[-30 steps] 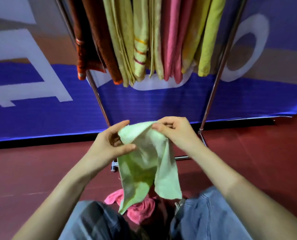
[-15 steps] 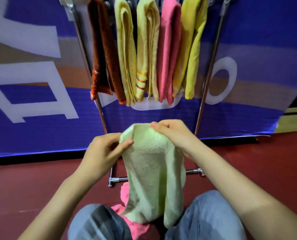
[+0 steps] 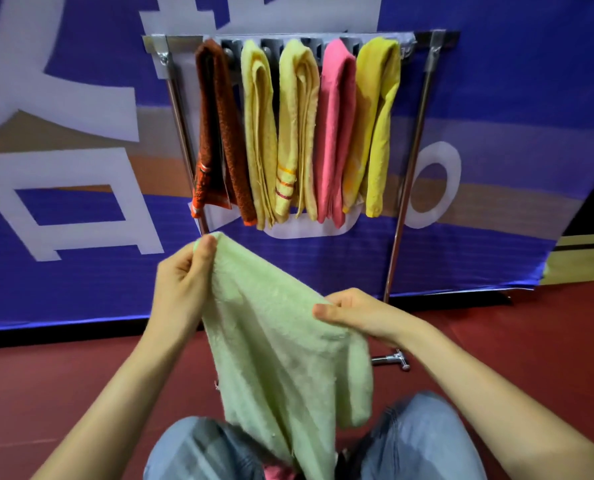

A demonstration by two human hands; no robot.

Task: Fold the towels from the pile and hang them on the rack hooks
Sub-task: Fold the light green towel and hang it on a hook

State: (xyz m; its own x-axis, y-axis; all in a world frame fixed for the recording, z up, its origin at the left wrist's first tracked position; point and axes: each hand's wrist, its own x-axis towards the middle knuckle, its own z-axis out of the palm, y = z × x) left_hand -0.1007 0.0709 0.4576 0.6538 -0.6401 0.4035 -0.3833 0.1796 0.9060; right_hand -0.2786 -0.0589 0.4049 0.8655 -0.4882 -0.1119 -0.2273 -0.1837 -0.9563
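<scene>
A pale green towel hangs in front of me above my knees. My left hand pinches its upper left corner, raised high. My right hand grips its right edge lower down. Ahead stands a metal rack with a hook bar across the top. Several folded towels hang from it: a brown one, two cream ones, a pink one and a yellow one. A bit of pink cloth from the pile shows between my knees, mostly hidden by the green towel.
A blue banner with white shapes covers the wall behind the rack. The floor is dark red. The rack's chrome foot lies just beyond my right wrist. My knees in blue jeans fill the bottom of the view.
My view has tilted up, showing the rack's top bar. My left hand rose with its corner while my right hand dropped and moved right, spreading the green towel slantwise.
</scene>
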